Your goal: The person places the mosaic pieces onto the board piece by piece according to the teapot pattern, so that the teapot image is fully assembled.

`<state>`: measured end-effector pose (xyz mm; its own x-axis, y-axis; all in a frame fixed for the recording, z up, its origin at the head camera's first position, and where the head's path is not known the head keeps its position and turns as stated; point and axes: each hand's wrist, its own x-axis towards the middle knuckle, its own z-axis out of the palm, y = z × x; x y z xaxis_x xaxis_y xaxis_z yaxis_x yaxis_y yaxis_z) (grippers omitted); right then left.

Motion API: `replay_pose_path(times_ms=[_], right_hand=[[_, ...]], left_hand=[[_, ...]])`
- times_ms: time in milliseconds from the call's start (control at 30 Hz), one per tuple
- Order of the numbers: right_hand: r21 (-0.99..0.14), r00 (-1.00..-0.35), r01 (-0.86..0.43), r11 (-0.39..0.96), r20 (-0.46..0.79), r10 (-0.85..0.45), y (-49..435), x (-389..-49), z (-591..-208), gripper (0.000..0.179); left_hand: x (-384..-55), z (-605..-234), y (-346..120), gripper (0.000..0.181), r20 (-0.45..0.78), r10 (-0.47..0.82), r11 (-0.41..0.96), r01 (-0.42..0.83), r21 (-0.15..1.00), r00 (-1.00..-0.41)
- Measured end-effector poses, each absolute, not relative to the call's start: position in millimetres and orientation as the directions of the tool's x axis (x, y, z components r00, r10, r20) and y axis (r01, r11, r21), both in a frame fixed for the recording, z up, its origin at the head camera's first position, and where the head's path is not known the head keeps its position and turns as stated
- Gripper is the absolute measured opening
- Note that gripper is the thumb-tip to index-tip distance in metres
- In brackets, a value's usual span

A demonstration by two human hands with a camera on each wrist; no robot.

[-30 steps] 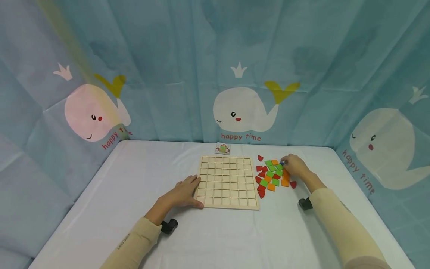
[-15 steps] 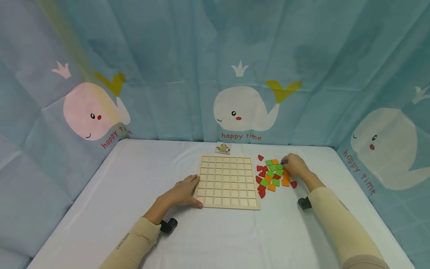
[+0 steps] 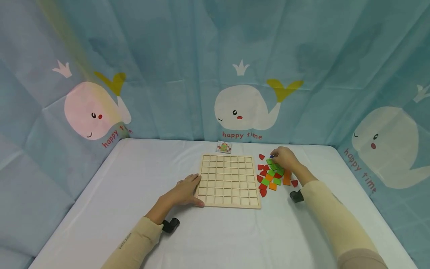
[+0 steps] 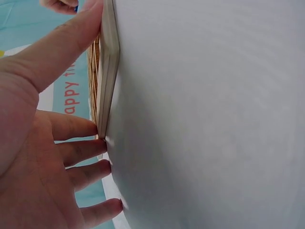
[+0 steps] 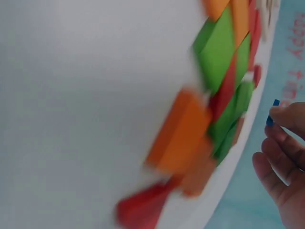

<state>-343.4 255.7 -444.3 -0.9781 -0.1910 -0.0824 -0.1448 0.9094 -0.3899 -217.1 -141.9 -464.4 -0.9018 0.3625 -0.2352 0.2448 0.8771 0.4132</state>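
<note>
one blue piece (image 5: 270, 120) is pinched in the right hand (image 3: 285, 158); loose tiles (image 3: 271, 173) beside it seem unplaced; left hand (image 3: 184, 192), fingers spread, touches board (image 3: 230, 183).

The white-covered bench (image 3: 218, 237) carries a wooden grid board (image 3: 228, 181), flat, just right of the left hand (image 3: 184, 191) and touching it. Ahead of that hand, past the board's far edge, lies a small patterned card (image 3: 224, 147). Below the right hand (image 3: 287, 158) and to its left, green tiles (image 3: 264, 182), orange tiles (image 3: 273, 186) and rounded red tiles (image 3: 263, 192) lie in a loose cluster, many touching, close beside the board.
</note>
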Motion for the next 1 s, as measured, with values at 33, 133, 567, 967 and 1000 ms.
replay_pose_path(times_ms=[33,133,567,967,1000], right_hand=[[-0.395,-0.978,-0.144,0.908,-0.083,-0.191,251,-345,-443,0.027],[-0.4,-0.971,-0.187,0.897,-0.063,-0.23,236,-347,-439,0.027],[-0.41,-0.929,-0.347,0.844,0.024,-0.37,182,-349,-434,0.023],[-0.404,-0.885,-0.422,0.812,-0.013,-0.466,136,-355,-436,0.026],[-0.406,-0.883,-0.42,0.811,-0.021,-0.468,133,-355,-437,0.026]], left_hand=[[-217,-464,-142,0.11,-0.234,0.361,0.878,0.246,0.41,-0.903],[-217,-464,-141,0.11,-0.232,0.357,0.882,0.245,0.403,-0.905],[-219,-465,-140,0.11,-0.234,0.344,0.895,0.242,0.374,-0.909],[-218,-465,-139,0.11,-0.23,0.347,0.889,0.24,0.391,-0.909],[-218,-464,-139,0.109,-0.228,0.348,0.888,0.242,0.39,-0.909]])
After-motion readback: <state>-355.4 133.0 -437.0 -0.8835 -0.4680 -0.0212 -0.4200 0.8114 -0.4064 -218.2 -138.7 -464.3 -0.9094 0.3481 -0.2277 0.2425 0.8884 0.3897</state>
